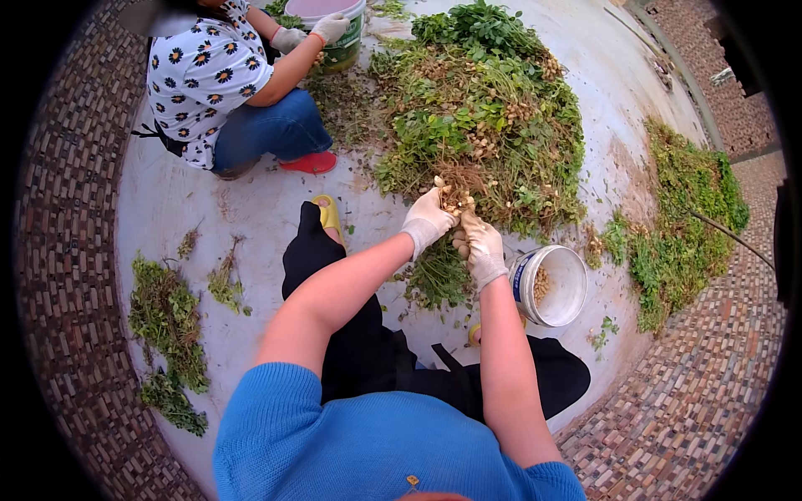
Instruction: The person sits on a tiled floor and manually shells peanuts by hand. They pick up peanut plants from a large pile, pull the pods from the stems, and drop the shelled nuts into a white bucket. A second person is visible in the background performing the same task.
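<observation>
Both of my hands wear pale work gloves and meet in front of my knees. My left hand [431,218] grips a peanut plant near its roots, where several pods [452,199] show. Close against it, my right hand [481,243] has its fingers on the pods at the same roots. Leafy green tops [440,275] hang below my hands, apparently of this plant. Just beyond lies a large heap of pulled peanut plants [482,125], with pods among the stems. A white bucket [569,294], tilted in view, stands right of my right hand with some peanuts [541,285] inside.
A co-worker in gloves [329,28] squats at the upper left beside a larger bucket [344,53]. Loose plants [166,319] lie on the pale floor [250,351] at left. Another plant pile [680,232] lies at right, with a thin stick [730,237] across it.
</observation>
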The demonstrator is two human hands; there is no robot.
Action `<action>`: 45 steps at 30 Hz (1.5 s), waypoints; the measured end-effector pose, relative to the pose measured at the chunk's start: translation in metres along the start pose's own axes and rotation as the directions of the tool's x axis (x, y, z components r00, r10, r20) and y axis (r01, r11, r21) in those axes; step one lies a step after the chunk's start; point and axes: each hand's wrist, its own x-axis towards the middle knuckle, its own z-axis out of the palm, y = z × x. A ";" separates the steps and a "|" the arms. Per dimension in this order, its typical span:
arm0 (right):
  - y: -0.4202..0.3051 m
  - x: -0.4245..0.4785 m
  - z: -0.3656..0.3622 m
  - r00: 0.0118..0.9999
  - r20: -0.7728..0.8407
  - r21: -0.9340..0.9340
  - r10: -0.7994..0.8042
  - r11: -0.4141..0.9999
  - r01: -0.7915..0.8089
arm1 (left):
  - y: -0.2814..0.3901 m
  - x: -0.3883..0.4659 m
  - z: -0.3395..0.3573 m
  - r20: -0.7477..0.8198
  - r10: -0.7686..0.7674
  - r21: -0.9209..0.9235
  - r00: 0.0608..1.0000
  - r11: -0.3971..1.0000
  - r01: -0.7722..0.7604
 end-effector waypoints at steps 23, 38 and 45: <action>-0.024 -0.039 -0.210 0.427 -0.168 -0.944 -0.889 0.270 0.192 | -0.034 0.036 -0.010 0.079 -0.044 -0.831 0.996 0.550 0.090; -0.012 -0.023 -0.021 0.796 0.122 -0.702 -0.593 0.515 0.492 | -0.026 0.016 0.008 0.086 0.030 -0.681 0.996 0.732 0.037; -0.029 -0.056 -0.018 0.776 0.280 -0.811 -0.565 0.294 0.506 | -0.036 0.038 -0.005 0.086 -0.076 -0.884 0.993 0.453 0.111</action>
